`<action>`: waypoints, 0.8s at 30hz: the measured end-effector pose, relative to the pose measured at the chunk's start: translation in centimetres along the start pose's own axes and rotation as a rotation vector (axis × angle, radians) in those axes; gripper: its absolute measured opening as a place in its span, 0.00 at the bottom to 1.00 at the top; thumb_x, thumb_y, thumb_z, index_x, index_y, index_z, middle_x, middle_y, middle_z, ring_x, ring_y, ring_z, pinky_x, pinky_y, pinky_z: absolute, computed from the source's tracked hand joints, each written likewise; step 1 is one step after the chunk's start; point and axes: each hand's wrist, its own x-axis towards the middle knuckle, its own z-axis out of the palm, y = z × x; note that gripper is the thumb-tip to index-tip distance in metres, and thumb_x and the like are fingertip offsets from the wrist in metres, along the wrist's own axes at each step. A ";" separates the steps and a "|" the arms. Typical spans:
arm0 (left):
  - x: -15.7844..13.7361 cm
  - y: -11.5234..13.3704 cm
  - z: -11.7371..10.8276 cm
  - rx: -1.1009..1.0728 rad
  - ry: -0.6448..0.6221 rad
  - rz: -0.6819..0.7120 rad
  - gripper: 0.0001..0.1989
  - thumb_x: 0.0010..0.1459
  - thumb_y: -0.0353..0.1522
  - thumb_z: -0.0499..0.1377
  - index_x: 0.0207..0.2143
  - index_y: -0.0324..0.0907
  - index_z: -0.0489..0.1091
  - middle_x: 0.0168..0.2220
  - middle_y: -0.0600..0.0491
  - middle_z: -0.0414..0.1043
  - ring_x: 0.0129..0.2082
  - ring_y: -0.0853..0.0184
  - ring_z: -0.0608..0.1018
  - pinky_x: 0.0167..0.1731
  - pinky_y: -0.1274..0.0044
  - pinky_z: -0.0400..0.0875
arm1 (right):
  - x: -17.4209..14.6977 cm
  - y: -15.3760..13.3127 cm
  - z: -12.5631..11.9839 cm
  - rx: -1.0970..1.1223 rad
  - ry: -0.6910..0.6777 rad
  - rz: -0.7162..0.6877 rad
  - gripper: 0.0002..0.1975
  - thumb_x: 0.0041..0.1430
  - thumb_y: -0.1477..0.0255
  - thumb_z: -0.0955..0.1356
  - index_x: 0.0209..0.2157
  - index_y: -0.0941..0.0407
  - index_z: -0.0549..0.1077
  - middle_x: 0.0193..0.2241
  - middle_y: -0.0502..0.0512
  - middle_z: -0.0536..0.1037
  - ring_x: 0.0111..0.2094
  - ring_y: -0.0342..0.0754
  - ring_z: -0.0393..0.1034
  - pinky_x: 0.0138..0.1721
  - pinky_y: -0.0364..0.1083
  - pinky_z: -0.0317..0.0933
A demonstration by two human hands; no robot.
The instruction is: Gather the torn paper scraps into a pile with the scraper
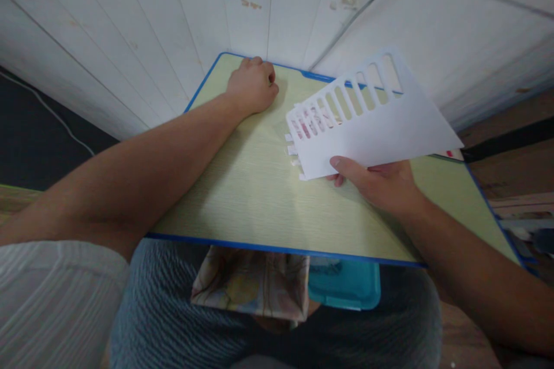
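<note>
My right hand (383, 183) grips a white slotted card (363, 137) by its lower edge, thumb on top and fingers beneath. The card is held tilted above the table, with a row of long cut-out slots and small tabs along its left end. Pinkish print shows through the leftmost slots. Near the table's far edge rests my left hand (254, 85), its fingers curled closed. A small dark spot shows among those fingers; whether it is an object or a shadow is unclear.
The pale yellow table (259, 196) has a blue rim and stands against a white panelled wall (130, 23) with a grey cable (363, 8). Beneath its front edge are a patterned fabric container (251, 285) and a teal plastic box (350, 288). Cardboard (511, 170) lies at right.
</note>
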 end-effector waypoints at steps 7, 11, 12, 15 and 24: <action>0.0 0.0 0.1 0.008 0.005 0.012 0.18 0.73 0.36 0.57 0.57 0.50 0.84 0.64 0.41 0.78 0.67 0.42 0.73 0.67 0.49 0.72 | 0.0 0.2 -0.1 0.059 0.124 -0.042 0.23 0.72 0.51 0.78 0.26 0.47 0.82 0.28 0.55 0.87 0.30 0.58 0.83 0.45 0.59 0.82; 0.0 0.0 0.1 0.046 0.009 0.013 0.18 0.73 0.36 0.57 0.57 0.51 0.83 0.64 0.42 0.79 0.67 0.44 0.74 0.67 0.51 0.74 | 0.7 0.6 -0.1 0.061 0.218 -0.026 0.25 0.71 0.48 0.79 0.23 0.46 0.79 0.26 0.55 0.86 0.29 0.59 0.82 0.46 0.61 0.82; 0.0 0.0 0.1 0.049 0.008 0.012 0.18 0.74 0.36 0.57 0.58 0.51 0.83 0.63 0.42 0.79 0.67 0.44 0.74 0.66 0.51 0.74 | 0.8 0.7 -0.1 0.044 0.216 -0.017 0.25 0.70 0.50 0.79 0.23 0.45 0.79 0.25 0.54 0.86 0.29 0.59 0.82 0.46 0.61 0.82; 0.0 0.0 0.1 0.044 0.004 0.015 0.20 0.74 0.36 0.56 0.59 0.49 0.83 0.64 0.40 0.79 0.67 0.44 0.74 0.67 0.50 0.73 | 0.8 0.7 -0.3 -0.056 0.190 0.004 0.23 0.68 0.55 0.81 0.21 0.45 0.79 0.24 0.52 0.85 0.30 0.59 0.83 0.47 0.59 0.82; 0.3 -0.6 0.4 -0.045 0.011 0.007 0.21 0.69 0.40 0.59 0.59 0.53 0.84 0.65 0.44 0.78 0.68 0.43 0.72 0.69 0.50 0.69 | 1.0 1.4 -0.5 -0.127 0.107 0.022 0.22 0.72 0.58 0.78 0.23 0.45 0.79 0.27 0.53 0.85 0.34 0.59 0.85 0.50 0.58 0.81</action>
